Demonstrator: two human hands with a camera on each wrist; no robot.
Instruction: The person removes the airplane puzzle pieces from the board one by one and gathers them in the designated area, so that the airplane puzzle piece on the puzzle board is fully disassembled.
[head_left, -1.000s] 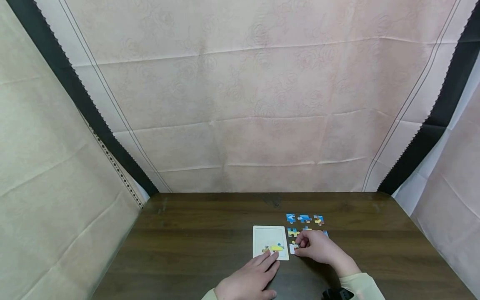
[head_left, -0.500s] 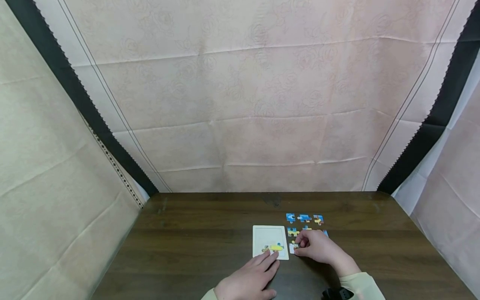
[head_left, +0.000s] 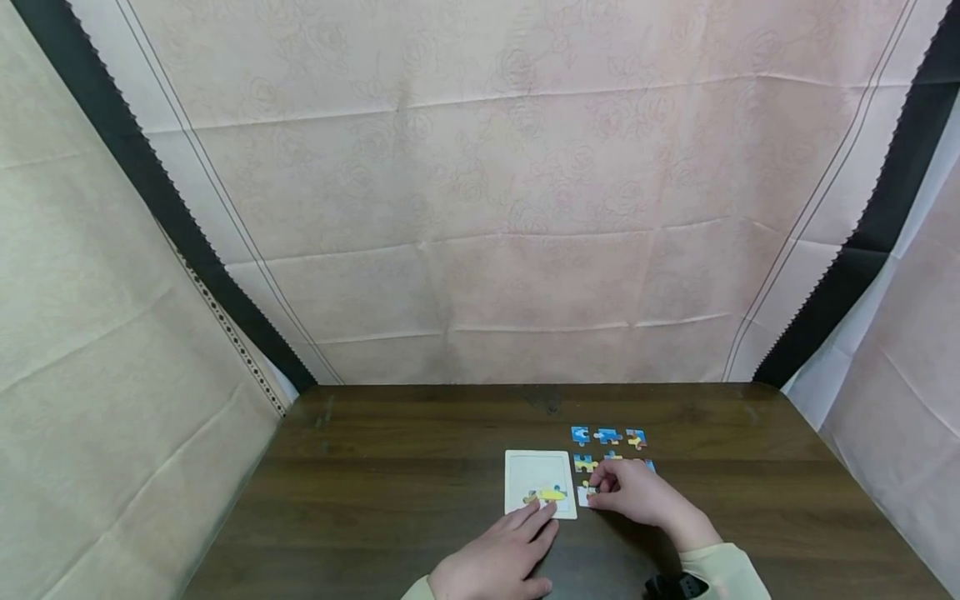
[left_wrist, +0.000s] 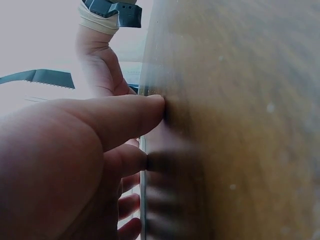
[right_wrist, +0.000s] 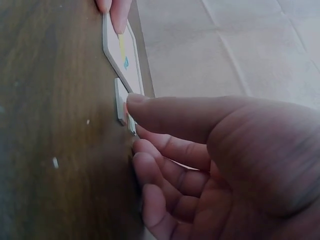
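A white puzzle board (head_left: 528,468) lies flat on the brown table, with yellow and blue pieces (head_left: 552,495) set in its lower part. My left hand (head_left: 495,557) rests its extended fingertips on the board's lower edge. Just right of the board, my right hand (head_left: 639,498) pinches a mostly white puzzle piece (head_left: 582,497) between thumb and fingers. In the right wrist view the thumb lies over this piece (right_wrist: 120,102), low against the table. The right hand partly hides it and the pieces behind. The left wrist view shows the left thumb (left_wrist: 135,112) touching the tabletop.
Loose blue and yellow puzzle pieces lie in rows beside the board, among them a blue piece (head_left: 581,435), another blue one (head_left: 608,436) and a yellow one (head_left: 584,463). The table (head_left: 375,483) is bounded by a fabric wall (head_left: 525,250) behind and at both sides.
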